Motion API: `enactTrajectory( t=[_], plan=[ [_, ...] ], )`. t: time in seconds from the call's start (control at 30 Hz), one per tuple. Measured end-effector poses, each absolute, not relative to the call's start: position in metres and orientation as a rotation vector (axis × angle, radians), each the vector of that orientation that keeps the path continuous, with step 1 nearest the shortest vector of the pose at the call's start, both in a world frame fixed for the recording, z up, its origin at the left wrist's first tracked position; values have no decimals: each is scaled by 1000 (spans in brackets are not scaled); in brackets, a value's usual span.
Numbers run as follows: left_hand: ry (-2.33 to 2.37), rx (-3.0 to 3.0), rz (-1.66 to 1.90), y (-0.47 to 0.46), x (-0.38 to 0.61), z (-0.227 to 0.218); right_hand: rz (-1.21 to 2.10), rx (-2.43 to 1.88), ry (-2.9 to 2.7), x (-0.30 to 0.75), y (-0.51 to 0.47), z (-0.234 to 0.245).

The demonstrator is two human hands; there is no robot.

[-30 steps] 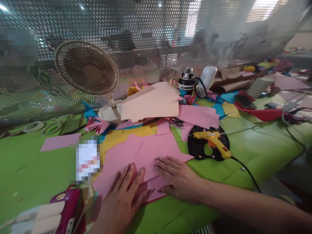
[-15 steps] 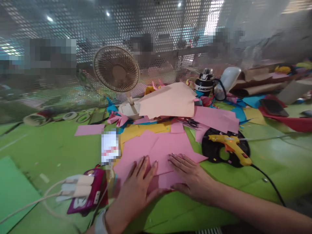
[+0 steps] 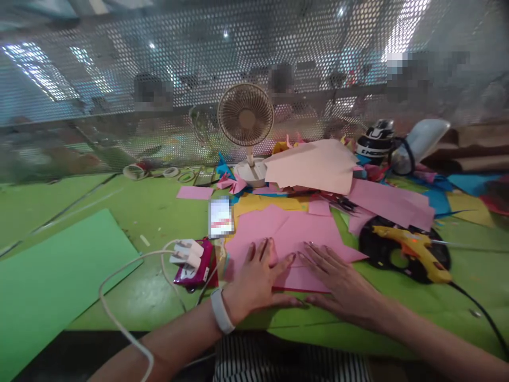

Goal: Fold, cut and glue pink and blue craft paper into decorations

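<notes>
Green surface [image 3: 119, 212]: left hand [image 3: 254, 278] and right hand [image 3: 342, 284] press pink paper [image 3: 294, 236] near its front edge, fingers [image 3: 314, 254] spread flat.

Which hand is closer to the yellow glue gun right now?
Right. The right hand lies on the pink paper beside the glue gun, not touching; the left hand lies farther off, beyond it.

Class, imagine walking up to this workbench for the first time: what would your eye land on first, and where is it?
The left hand and right hand press flat, fingers spread, on a pile of pink paper at the near edge of the green table. To their right a yellow glue gun lies on a black round pad; behind the paper a small beige fan stands before the perforated screen.
</notes>
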State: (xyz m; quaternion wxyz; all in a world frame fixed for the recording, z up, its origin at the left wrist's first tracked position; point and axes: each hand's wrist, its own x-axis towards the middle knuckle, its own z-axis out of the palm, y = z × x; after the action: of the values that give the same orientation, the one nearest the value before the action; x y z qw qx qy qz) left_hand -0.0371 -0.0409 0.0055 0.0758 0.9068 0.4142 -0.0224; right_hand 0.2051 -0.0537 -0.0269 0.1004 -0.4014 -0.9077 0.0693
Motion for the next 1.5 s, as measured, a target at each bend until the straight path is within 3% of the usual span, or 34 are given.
enactTrajectory(
  t=[0.6,0.9,1.13,1.5],
  plan=[
    [1102,2663,-54,-46,-49,18,176,-1434,-2566,275,-84,-42],
    [1095,2679,-88,-48,-50,19,-259,-1457,-2436,266,-91,-33],
    [1078,2696,-49,-47,-50,14,154,-1247,-2631,163,-69,-15],
    [1011,2751,-81,-42,-62,19,215,-1334,-2650,212,-83,-24]
  ],
)
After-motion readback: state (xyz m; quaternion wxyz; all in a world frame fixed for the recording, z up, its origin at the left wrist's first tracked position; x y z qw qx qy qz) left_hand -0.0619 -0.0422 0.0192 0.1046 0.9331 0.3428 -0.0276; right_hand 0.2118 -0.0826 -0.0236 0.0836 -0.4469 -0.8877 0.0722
